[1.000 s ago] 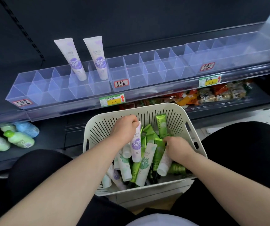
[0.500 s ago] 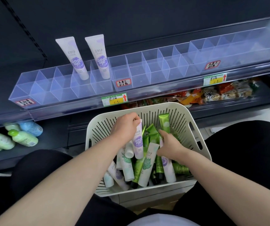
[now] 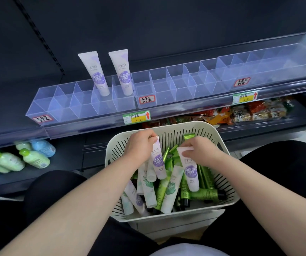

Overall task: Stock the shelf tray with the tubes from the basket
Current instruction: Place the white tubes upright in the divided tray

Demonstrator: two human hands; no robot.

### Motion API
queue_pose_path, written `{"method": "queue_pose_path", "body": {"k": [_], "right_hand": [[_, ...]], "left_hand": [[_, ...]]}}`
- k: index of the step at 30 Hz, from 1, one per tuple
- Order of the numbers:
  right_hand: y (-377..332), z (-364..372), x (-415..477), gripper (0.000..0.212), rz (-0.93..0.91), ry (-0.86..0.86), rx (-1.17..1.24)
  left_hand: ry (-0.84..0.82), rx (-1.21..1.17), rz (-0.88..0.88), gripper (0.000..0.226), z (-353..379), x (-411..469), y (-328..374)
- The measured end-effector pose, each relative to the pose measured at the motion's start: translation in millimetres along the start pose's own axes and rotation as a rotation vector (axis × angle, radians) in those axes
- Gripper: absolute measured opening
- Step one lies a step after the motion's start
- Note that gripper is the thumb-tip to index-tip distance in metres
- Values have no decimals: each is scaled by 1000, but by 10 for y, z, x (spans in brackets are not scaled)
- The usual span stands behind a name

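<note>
bottles: green and blue bottles (image 3: 28, 159) lie on their sides on the low shelf, far left.
shelf tray: the clear divided shelf tray (image 3: 65, 108) runs along the shelf above the basket. Its red-edged stickers (image 3: 147, 99) are handwritten and I can't read them.
stocked tubes: 2 stocked tubes (image 3: 94, 74) stand in back cells, cap down, crimp up, with 美加净 over a purple circle.
left hand: your left hand (image 3: 142, 145) is curled, pinching a crimp.
left tube: the left tube (image 3: 157, 161) hangs over the basket, long axis near upright, cap pointing down, same print.
basket: the slotted basket (image 3: 167, 220) sits between your knees, with loose tubes (image 3: 168, 193) piled every which way.
right hand: your right hand (image 3: 203, 150) is pinching a crimp too.
right tube: the right tube (image 3: 190, 170) points cap down, just beside the left one.
price tags: the price tags (image 3: 244, 97) are green-yellow with a red up arrow.
snack packets: snack packets (image 3: 255, 112) sit under the shelf.
</note>
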State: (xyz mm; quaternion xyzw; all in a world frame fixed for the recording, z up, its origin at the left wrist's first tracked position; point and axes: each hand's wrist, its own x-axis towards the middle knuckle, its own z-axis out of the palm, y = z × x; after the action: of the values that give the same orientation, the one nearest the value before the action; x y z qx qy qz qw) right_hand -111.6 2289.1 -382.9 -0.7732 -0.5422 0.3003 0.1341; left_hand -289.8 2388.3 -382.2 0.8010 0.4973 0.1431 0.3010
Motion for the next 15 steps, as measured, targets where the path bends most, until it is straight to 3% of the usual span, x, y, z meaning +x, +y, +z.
{"method": "queue_pose_path", "body": {"k": [15], "right_hand": [[-996, -372, -44, 25, -458, 394, -65]], "left_hand": [[358, 51, -24, 18, -1056, -215, 2]]}}
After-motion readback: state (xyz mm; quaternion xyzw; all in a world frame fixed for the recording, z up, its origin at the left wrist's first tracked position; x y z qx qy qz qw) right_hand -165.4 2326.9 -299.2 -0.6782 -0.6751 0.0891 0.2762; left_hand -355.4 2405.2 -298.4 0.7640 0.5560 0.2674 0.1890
